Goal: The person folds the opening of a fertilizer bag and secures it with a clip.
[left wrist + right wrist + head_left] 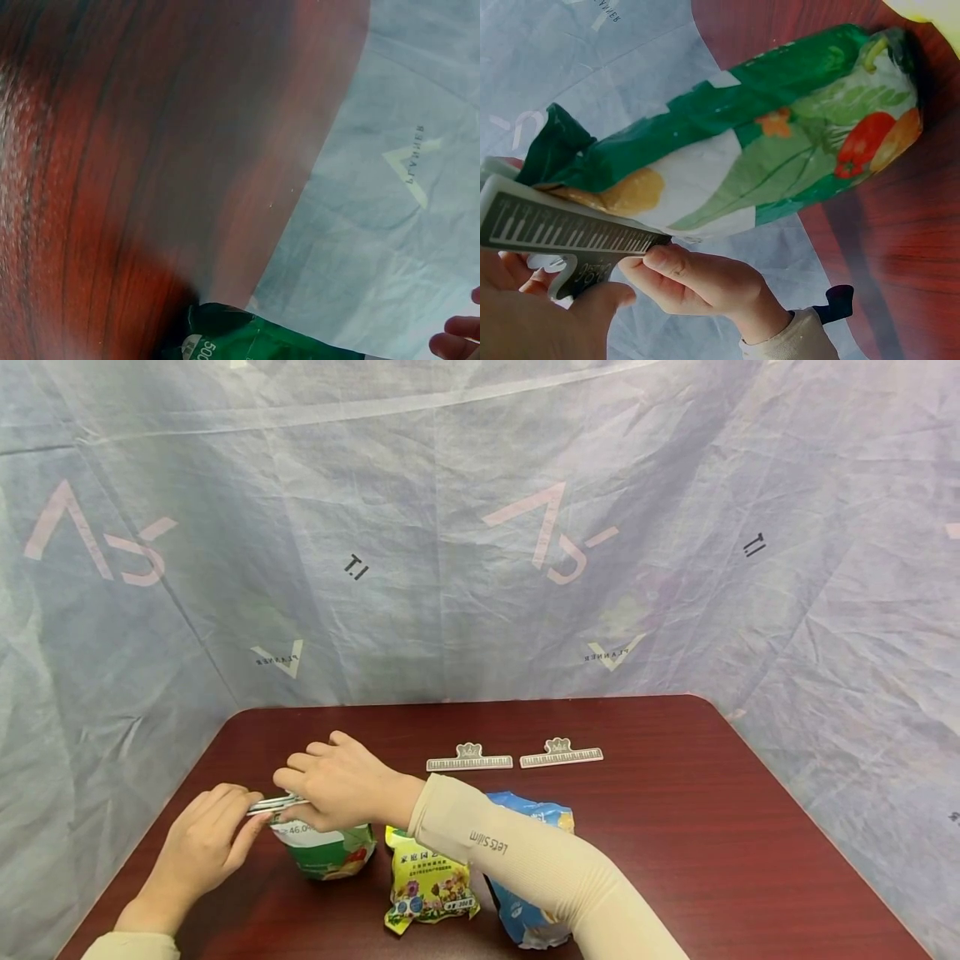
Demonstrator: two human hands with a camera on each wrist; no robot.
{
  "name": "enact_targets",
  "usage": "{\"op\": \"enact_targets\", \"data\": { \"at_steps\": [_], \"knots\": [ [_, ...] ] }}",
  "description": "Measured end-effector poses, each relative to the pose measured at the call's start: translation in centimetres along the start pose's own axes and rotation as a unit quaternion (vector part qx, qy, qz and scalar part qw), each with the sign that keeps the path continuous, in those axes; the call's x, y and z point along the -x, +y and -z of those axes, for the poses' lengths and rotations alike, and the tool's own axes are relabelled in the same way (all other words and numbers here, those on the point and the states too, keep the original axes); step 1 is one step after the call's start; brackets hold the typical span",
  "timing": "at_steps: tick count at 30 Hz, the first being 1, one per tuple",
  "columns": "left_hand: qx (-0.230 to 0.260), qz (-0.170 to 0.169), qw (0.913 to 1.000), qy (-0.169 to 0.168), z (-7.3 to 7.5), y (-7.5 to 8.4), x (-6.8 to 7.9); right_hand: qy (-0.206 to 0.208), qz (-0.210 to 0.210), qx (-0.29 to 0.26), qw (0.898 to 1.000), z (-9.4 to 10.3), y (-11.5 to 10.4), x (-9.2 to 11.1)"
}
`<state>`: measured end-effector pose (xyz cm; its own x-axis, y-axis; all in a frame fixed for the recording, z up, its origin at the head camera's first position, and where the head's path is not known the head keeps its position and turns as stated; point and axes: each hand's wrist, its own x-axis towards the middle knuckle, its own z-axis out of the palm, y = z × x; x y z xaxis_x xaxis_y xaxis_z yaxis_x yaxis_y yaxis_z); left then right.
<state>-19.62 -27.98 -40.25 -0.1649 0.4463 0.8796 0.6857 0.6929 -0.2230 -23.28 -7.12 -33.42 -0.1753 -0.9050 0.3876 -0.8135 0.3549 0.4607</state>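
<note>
A green and white bag (330, 852) with vegetable pictures stands at the left of the table. Along its folded top edge lies a bag clip (577, 229) with a piano-key pattern. My right hand (337, 785) grips this clip by its handle, the thumb on it in the right wrist view. From the other side, my left hand (198, 843) pinches the bag's top corner at the clip's end, thumb below and fingers above. Only a green lower piece of the bag (262, 337) shows in the left wrist view, with right fingertips (454, 341) at the edge.
Beside the green bag lies a yellow flower-print bag (431, 881). A blue bag (525, 910) is partly hidden behind the right sleeve (517, 852). Two more piano-key clips, one left (469, 760) and one right (561, 753), lie towards the table's back. Grey cloth (465, 568) hangs behind.
</note>
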Motion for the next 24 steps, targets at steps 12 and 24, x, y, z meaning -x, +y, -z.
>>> {"op": "enact_targets", "data": {
  "at_steps": [12, 24],
  "knots": [
    [0.0, 0.006, 0.9999, -0.008, 0.1, 0.1, 0.1, -0.008, -0.004, -0.003, 1.0, 0.3, 0.1, 0.3],
    [-0.003, 0.014, 0.9998, -0.016, 0.2, 0.1, 0.3, -0.004, -0.017, 0.004, 1.0, 0.3, 0.2, 1.1]
  ]
}}
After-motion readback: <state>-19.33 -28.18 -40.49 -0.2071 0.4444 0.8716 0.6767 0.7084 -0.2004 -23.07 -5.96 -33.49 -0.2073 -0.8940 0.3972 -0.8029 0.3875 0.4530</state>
